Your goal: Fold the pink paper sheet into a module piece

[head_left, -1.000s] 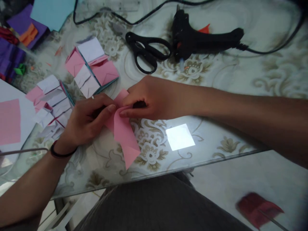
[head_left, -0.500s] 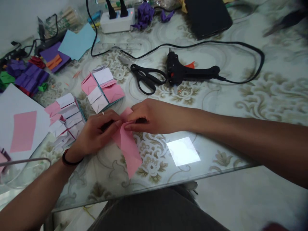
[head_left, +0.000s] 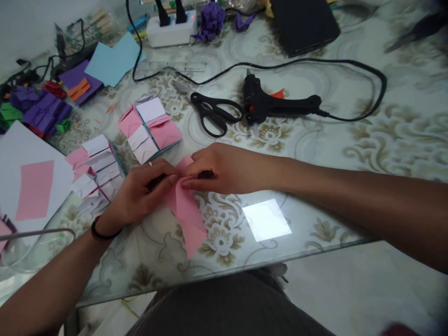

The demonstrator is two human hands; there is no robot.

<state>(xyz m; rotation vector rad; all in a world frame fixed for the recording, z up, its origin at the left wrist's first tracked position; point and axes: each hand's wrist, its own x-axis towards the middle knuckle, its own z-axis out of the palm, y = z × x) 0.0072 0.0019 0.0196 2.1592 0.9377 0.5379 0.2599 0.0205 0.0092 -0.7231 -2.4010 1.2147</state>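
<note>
A strip of pink paper (head_left: 191,223) is pinched between both hands, its lower end hanging toward the table's front edge and its middle folded over. My left hand (head_left: 149,185) grips it from the left, thumb and fingers closed, with a ring on one finger. On the other side my right hand (head_left: 212,170) is closed on the fold near the paper's upper end. Just beyond my left hand lie two folded pink-and-white paper pieces, one farther back (head_left: 150,128) and one to the left (head_left: 100,172). The fingertips partly hide the fold.
Black-handled scissors (head_left: 215,114) and a black glue gun (head_left: 266,102) lie beyond my hands, its cord looping right. White sheet (head_left: 38,144) with a pink rectangle (head_left: 35,190) sits at left. Purple folded papers (head_left: 45,109), a white power strip (head_left: 171,30) and a dark flat object (head_left: 304,25) stand farther back.
</note>
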